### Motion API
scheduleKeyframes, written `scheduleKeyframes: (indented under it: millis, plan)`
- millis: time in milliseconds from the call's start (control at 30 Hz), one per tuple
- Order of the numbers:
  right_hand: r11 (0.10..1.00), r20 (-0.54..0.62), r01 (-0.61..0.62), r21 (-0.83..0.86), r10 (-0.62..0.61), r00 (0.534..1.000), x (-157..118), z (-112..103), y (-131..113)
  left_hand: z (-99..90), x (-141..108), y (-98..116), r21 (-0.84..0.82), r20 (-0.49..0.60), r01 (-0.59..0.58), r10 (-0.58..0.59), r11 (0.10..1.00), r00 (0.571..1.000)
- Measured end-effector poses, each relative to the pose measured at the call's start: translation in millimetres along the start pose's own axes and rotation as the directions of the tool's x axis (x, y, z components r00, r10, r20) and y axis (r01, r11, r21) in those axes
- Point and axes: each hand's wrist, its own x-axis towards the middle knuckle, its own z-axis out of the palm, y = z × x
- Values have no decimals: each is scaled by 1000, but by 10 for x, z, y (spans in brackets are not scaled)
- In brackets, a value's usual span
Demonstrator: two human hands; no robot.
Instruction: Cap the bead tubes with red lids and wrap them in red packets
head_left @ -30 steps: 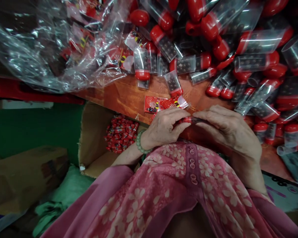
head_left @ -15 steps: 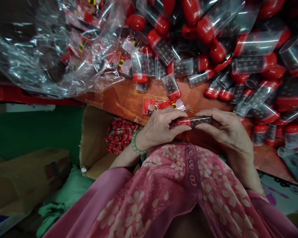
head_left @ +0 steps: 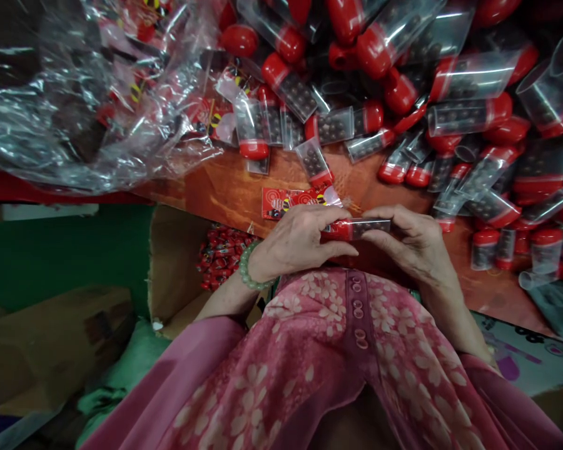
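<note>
Gripping the bead tube [head_left: 355,229] just beside the red packets [head_left: 281,201], by its red end in left hand [head_left: 303,234], clear end in right hand [head_left: 415,240]; best kept level and pinched lightly to avoid dents.

Small workshop — heaped red-capped tubes [head_left: 476,76], massed red packets [head_left: 220,253], cardboard box [head_left: 169,262]
</note>
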Motion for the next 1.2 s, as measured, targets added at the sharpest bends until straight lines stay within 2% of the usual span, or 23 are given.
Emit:
scheduleKeyframes:
  millis: [67,200,267,333,400,467,533,600,700,867,967,1033,1200]
  plan:
    - [1000,4,20,-15,-20,1000,-24,24,-16,4,7,1,7,21,64,-64,998,998]
    - [998,97,55,-29,-52,994,-100,24,-27,-53,64,17,0,259,109,-105,994,960]
    - [1000,86,21,7,-21,996,-131,20,-33,-98,73,36,-43,318,113,-93,993,943]
    - [994,-4,-63,88,64,998,-145,37,-46,-125,40,57,-134,241,136,-101,982,965]
    - [957,-99,-176,233,203,974,-140,83,-62,-115,-33,71,-305,52,174,-166,936,985]
    - [871,-125,-260,418,339,933,-118,148,-72,-59,-118,76,-559,-100,163,-261,813,960]
    - [768,-95,-282,575,405,910,-81,213,-82,43,-179,83,-780,-126,115,-335,615,934]
    - [698,-50,-275,662,407,912,-40,266,-103,174,-197,103,-893,-106,84,-388,443,915]
    - [646,17,-274,713,375,927,2,319,-154,345,-155,149,-951,-98,59,-474,304,875]
    - [583,101,-316,748,371,923,-10,365,-157,403,-62,165,-968,-136,7,-551,251,823]
    - [612,173,-381,694,371,912,-40,385,-114,416,-34,148,-971,-125,20,-580,237,805]
    - [636,170,-379,673,365,915,-59,407,-102,461,-21,145,-973,-120,25,-594,230,795]
    - [659,75,-298,691,345,936,-68,504,-122,548,-20,160,-977,-38,85,-556,193,830]
